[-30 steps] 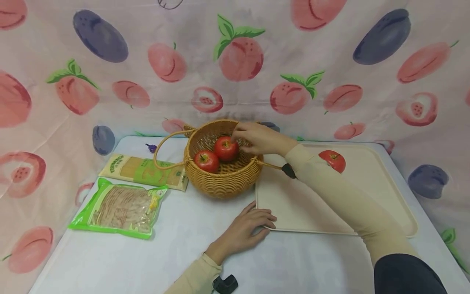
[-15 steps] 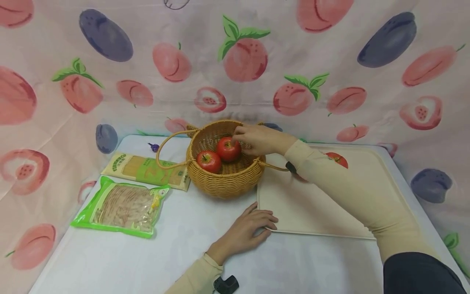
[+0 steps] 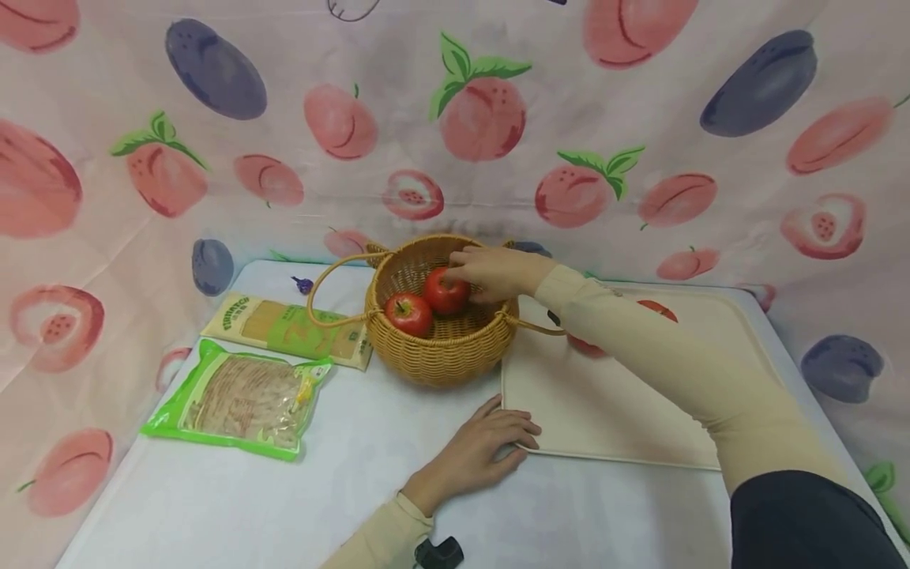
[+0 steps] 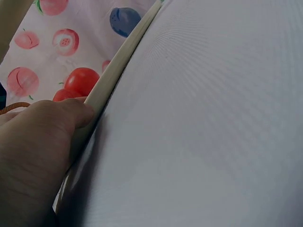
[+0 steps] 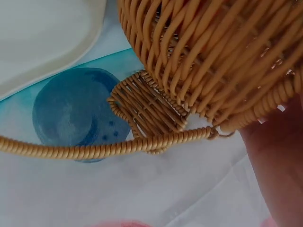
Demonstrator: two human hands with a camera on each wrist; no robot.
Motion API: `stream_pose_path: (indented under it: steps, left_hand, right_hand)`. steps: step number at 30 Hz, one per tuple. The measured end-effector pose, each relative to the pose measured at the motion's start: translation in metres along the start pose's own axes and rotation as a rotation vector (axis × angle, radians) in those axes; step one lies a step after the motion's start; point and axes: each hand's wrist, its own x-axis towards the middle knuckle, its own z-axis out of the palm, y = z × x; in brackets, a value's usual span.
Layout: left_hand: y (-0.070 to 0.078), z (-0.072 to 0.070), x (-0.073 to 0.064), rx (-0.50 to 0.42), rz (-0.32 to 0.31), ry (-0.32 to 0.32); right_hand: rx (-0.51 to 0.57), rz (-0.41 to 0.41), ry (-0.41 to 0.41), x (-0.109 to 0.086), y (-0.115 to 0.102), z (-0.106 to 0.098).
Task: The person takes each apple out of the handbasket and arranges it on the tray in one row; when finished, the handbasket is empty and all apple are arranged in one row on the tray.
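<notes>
My right hand [image 3: 498, 273] reaches into a round wicker basket [image 3: 441, 359]. Its fingers and thumb grip the upper right side of a red apple [image 3: 446, 291]; a second apple [image 3: 408, 314] lies beside it at the left in the basket. Seen from the right wrist, the basket's woven wall [image 5: 213, 56] hides most of that hand. My left hand [image 3: 479, 450] rests at the near left corner of a cream tray [image 3: 626, 427], fingers laid over the edge. The left wrist view has its thumb [image 4: 78, 113] against the tray's rim.
On the tray, two red apples, one [image 3: 657, 310] farther back and one [image 3: 586, 346] near the basket, are partly covered by the right sleeve. Left of the basket lie a noodle packet [image 3: 284, 328], a green-edged bag [image 3: 245, 403] and a small purple item [image 3: 303, 284]. Looped handles [image 3: 330, 284] stick out sideways.
The head view has shifted slightly, so the scene sits a little farther right. The right forearm hides more of the tray's apples. The right hand stays at the same apple, the left at the tray.
</notes>
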Motion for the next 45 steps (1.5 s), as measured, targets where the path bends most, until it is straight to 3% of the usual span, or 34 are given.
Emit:
stream_pose_path:
  steps: [22,29,36,45]
  left_hand:
    - [0.001,0.000,0.000,0.034,-0.001,0.000]
    - [0.000,0.000,0.000,0.031,0.003,0.002]
    - [0.000,0.000,0.001,0.039,0.007,0.006]
    - [0.000,0.000,0.001,0.038,0.002,0.002]
  right_hand:
    - [0.004,0.036,-0.037,0.032,0.006,0.019]
    - [0.068,-0.011,-0.013,0.040,0.008,0.025]
    - [0.086,-0.016,-0.046,0.047,0.008,0.025]
    - [0.048,0.051,-0.080,0.048,0.006,0.029]
